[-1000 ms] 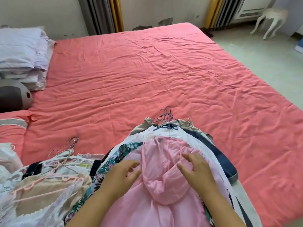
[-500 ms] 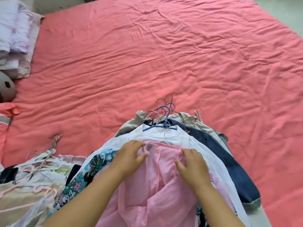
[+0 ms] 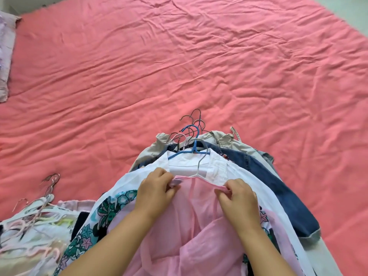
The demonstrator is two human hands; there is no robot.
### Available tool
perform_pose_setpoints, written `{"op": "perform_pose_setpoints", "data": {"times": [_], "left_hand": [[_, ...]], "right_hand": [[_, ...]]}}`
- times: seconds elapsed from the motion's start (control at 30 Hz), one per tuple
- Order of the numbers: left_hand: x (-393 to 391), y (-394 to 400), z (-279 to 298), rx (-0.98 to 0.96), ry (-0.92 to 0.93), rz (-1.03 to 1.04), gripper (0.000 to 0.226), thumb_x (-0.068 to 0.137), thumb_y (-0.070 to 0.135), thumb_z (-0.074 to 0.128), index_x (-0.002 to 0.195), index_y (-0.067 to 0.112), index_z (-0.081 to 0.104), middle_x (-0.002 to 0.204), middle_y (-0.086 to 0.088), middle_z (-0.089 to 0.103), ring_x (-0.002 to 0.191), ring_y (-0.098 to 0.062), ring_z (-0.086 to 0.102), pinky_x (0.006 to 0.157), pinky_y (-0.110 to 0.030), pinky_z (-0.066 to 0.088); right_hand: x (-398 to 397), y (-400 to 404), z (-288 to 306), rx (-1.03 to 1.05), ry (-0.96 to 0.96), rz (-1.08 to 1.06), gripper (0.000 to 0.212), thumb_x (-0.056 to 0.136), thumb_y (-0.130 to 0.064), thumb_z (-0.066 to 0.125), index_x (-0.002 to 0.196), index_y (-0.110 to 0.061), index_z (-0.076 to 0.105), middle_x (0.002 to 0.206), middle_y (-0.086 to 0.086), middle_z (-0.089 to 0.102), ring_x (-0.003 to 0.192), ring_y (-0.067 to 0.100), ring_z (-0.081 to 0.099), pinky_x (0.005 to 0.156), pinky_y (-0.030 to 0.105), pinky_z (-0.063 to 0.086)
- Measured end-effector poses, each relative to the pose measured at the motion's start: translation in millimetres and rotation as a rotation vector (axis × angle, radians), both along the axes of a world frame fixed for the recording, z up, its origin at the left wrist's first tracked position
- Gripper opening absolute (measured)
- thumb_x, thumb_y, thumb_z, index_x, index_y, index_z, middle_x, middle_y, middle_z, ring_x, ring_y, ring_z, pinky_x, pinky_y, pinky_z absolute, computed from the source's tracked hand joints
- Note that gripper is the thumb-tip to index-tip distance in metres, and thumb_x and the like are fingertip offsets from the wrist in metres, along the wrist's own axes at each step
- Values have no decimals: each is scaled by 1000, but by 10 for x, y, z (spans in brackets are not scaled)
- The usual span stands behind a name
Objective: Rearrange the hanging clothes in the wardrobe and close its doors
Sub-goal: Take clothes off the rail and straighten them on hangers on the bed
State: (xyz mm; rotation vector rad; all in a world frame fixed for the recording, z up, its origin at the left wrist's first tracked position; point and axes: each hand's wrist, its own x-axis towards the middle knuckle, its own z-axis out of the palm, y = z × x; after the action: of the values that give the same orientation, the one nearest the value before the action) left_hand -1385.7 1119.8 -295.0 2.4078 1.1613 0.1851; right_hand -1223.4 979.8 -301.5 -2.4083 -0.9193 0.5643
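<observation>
A pile of clothes on hangers lies on the bed in front of me, a sheer pink garment point(image 3: 196, 222) on top. Under it are a white shirt point(image 3: 185, 166), a floral piece point(image 3: 107, 214), a denim jacket point(image 3: 278, 186) and a beige jacket point(image 3: 225, 139). Their hanger hooks point(image 3: 192, 128) bunch at the far end, one blue. My left hand point(image 3: 155, 193) pinches the left side of the pink garment's neckline. My right hand point(image 3: 239, 198) pinches its right side. No wardrobe is in view.
A second heap of clothes on pale hangers point(image 3: 33, 220) lies at the lower left. The coral bedsheet point(image 3: 179, 66) stretches away beyond both piles. Folded bedding point(image 3: 6, 56) sits at the far left edge, and pale floor point(image 3: 346, 8) shows at the top right.
Both hands slid up from the pink garment's hood to its neckline and now pinch its edges. The view tilted down and closer to the pile.
</observation>
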Motion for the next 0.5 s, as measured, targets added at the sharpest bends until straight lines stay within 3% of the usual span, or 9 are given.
{"op": "perform_pose_setpoints", "data": {"times": [0.13, 0.23, 0.43, 0.5], "left_hand": [[-121, -2, 300, -110, -44, 23, 26, 78, 45, 64, 70, 25, 50, 61, 9, 48, 64, -12, 48, 54, -30, 34], [-298, 65, 496, -253, -129, -88, 30, 73, 67, 50, 73, 38, 57, 61, 16, 52, 61, -2, 46, 55, -25, 34], [-616, 34, 820, -72, -27, -190, 53, 76, 68, 21, 63, 20, 42, 61, 5, 47, 66, -17, 44, 58, -35, 32], [-670, -107, 934, -7, -15, -193, 56, 78, 65, 19, 69, 18, 48, 67, 3, 56, 69, -20, 50, 56, -33, 36]], "right_hand": [[-43, -65, 302, 8, 63, -138, 46, 80, -46, 65, 57, -19, 35, 53, -6, 48, 67, 32, 52, 58, 33, 35], [-100, -131, 503, 101, 82, -186, 50, 77, -41, 71, 53, -19, 33, 44, -6, 40, 59, 30, 48, 61, 36, 36], [-269, -307, 853, 292, 136, -269, 34, 74, -32, 76, 58, -20, 48, 50, -12, 50, 55, 17, 42, 58, 36, 40], [-400, -335, 991, 324, 111, -255, 31, 75, -30, 75, 62, -20, 48, 51, -8, 49, 55, 19, 43, 57, 37, 40]]}}
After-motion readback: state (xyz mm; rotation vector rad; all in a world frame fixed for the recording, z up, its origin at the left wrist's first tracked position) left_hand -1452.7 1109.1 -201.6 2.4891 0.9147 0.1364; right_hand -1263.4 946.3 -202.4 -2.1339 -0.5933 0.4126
